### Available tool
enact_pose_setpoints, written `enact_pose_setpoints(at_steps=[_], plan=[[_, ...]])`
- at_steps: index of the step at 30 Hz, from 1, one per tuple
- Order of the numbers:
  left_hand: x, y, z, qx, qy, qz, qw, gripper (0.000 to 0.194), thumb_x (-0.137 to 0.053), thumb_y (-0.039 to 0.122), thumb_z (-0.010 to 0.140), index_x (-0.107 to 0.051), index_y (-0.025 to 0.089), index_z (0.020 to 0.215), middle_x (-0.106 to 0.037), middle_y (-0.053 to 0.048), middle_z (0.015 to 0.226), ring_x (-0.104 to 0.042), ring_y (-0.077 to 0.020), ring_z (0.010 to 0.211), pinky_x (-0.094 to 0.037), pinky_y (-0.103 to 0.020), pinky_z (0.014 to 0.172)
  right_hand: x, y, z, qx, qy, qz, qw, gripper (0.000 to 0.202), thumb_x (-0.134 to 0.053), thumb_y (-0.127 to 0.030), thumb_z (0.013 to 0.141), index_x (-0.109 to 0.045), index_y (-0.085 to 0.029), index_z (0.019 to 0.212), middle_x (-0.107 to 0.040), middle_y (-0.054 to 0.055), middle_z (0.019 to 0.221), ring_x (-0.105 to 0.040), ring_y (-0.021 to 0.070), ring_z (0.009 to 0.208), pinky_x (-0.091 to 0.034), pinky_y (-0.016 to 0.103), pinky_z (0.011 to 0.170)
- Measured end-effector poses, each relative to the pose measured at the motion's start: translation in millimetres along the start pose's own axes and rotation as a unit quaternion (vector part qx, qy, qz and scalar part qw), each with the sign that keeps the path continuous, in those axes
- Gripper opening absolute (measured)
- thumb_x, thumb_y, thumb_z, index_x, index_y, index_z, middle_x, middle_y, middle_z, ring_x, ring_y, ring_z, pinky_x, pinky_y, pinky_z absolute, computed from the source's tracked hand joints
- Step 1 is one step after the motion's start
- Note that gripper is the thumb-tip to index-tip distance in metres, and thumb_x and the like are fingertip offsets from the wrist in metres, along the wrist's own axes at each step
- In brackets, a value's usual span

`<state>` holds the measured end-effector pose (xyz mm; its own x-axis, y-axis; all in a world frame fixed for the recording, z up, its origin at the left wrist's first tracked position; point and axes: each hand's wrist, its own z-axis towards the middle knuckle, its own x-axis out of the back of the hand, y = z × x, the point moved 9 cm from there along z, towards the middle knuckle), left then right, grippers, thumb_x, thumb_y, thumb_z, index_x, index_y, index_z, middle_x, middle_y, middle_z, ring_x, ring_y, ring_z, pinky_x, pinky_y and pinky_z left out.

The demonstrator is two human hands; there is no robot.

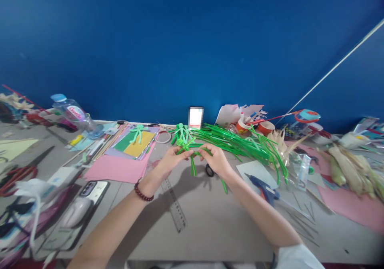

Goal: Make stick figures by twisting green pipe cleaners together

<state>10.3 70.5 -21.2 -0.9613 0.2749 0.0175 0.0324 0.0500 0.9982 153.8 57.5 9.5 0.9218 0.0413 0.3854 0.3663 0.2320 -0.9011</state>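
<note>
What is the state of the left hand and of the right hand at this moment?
Left hand: closed, fingers pinching the green stems.
Right hand: closed, also pinching the green stems.

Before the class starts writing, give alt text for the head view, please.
The left hand and right hand hold bent green stems together above a grey table. Behind them lie a green bundle and small green figures, before a blue wall. A phone is on the left, a ruler nearer the middle, a blue glue gun on the right.
</note>
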Motion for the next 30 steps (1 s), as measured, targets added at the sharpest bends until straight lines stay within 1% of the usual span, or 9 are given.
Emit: enact_pose_setpoints(at_steps=[5, 9, 11, 14, 17, 19, 21, 26, 30], plan=[[-3.6, -5, 0, -0.011, -0.015, -0.073, 0.997, 0.027, -0.073, 0.04, 0.066, -0.067, 0.015, 0.071, -0.068, -0.005, 0.072, -0.061, -0.0188, 0.075, -0.044, -0.033, 0.074, -4, -1, -2, 0.005, -0.015, 0.037, 0.999, 0.02, -0.051, -0.034, 0.084, -0.06, -0.019, 0.074, -0.059, -0.002, 0.059, -0.055, 0.0138, 0.061, -0.041, 0.025, 0.065], [-9.2, -11, 0, 0.002, -0.032, -0.161, 0.986, 0.029, -0.075, 0.04, 0.064, -0.068, 0.015, 0.075, -0.067, -0.004, 0.073, -0.06, -0.018, 0.074, -0.045, -0.032, 0.074, -4, -3, -1, 0.01, -0.016, 0.062, 0.998, 0.023, -0.051, -0.038, 0.084, -0.058, -0.019, 0.074, -0.056, -0.002, 0.058, -0.053, 0.0135, 0.059, -0.04, 0.025, 0.062], [-11.5, -12, -1, 0.006, -0.029, -0.183, 0.983, 0.029, -0.075, 0.04, 0.063, -0.069, 0.015, 0.075, -0.066, -0.004, 0.073, -0.059, -0.0171, 0.073, -0.045, -0.031, 0.072, -2, -3, -1, 0.012, -0.006, 0.058, 0.998, 0.023, -0.051, -0.038, 0.084, -0.058, -0.018, 0.073, -0.056, -0.002, 0.058, -0.053, 0.0134, 0.059, -0.04, 0.025, 0.062], [-7.1, -9, -1, -0.004, 0.014, -0.155, 0.988, 0.029, -0.075, 0.042, 0.063, -0.07, 0.016, 0.076, -0.066, -0.004, 0.073, -0.057, -0.0157, 0.07, -0.044, -0.03, 0.069, 0, -3, -1, 0.022, 0.013, 0.04, 0.999, 0.022, -0.051, -0.035, 0.085, -0.058, -0.018, 0.071, -0.057, -0.001, 0.059, -0.054, 0.0137, 0.06, -0.04, 0.025, 0.063], [0.9, 1, -3, -0.04, 0.063, -0.087, 0.993, 0.03, -0.073, 0.044, 0.064, -0.071, 0.016, 0.076, -0.067, -0.004, 0.073, -0.054, -0.014, 0.066, -0.042, -0.028, 0.065, -1, -2, -1, 0.029, 0.023, 0.027, 0.999, 0.019, -0.051, -0.032, 0.085, -0.058, -0.018, 0.074, -0.059, -0.001, 0.06, -0.055, 0.0142, 0.062, -0.041, 0.025, 0.064], [4.5, 4, -4, -0.057, 0.083, -0.06, 0.993, 0.03, -0.073, 0.043, 0.064, -0.072, 0.016, 0.076, -0.066, -0.004, 0.072, -0.051, -0.0128, 0.062, -0.041, -0.027, 0.062, -2, 0, -1, 0.026, 0.027, 0.024, 0.999, 0.018, -0.051, -0.032, 0.085, -0.058, -0.018, 0.077, -0.059, -0.001, 0.06, -0.055, 0.0146, 0.062, -0.041, 0.025, 0.064], [5.8, 3, -3, -0.058, 0.089, -0.064, 0.992, 0.028, -0.074, 0.042, 0.064, -0.072, 0.016, 0.075, -0.066, -0.004, 0.073, -0.049, -0.0122, 0.061, -0.04, -0.027, 0.061, -3, 1, -1, 0.024, 0.03, 0.025, 0.999, 0.017, -0.051, -0.033, 0.085, -0.059, -0.018, 0.08, -0.059, -0.001, 0.06, -0.056, 0.0147, 0.062, -0.042, 0.025, 0.064], [4.3, -9, -1, -0.025, 0.087, -0.121, 0.989, 0.026, -0.075, 0.038, 0.063, -0.071, 0.015, 0.075, -0.065, -0.004, 0.074, -0.051, -0.0119, 0.063, -0.04, -0.027, 0.063, -3, 1, -3, 0.029, 0.04, 0.024, 0.998, 0.017, -0.05, -0.032, 0.085, -0.061, -0.019, 0.083, -0.06, -0.001, 0.062, -0.056, 0.0147, 0.061, -0.041, 0.025, 0.061], [1.5, -7, -3, -0.013, 0.08, -0.155, 0.985, 0.025, -0.077, 0.035, 0.061, -0.07, 0.016, 0.076, -0.065, -0.003, 0.077, -0.053, -0.0122, 0.066, -0.041, -0.028, 0.067, 0, -3, -6, 0.044, 0.059, 0.018, 0.997, 0.017, -0.05, -0.032, 0.085, -0.062, -0.019, 0.085, -0.061, 0.0, 0.064, -0.057, 0.0148, 0.061, -0.041, 0.024, 0.059]])
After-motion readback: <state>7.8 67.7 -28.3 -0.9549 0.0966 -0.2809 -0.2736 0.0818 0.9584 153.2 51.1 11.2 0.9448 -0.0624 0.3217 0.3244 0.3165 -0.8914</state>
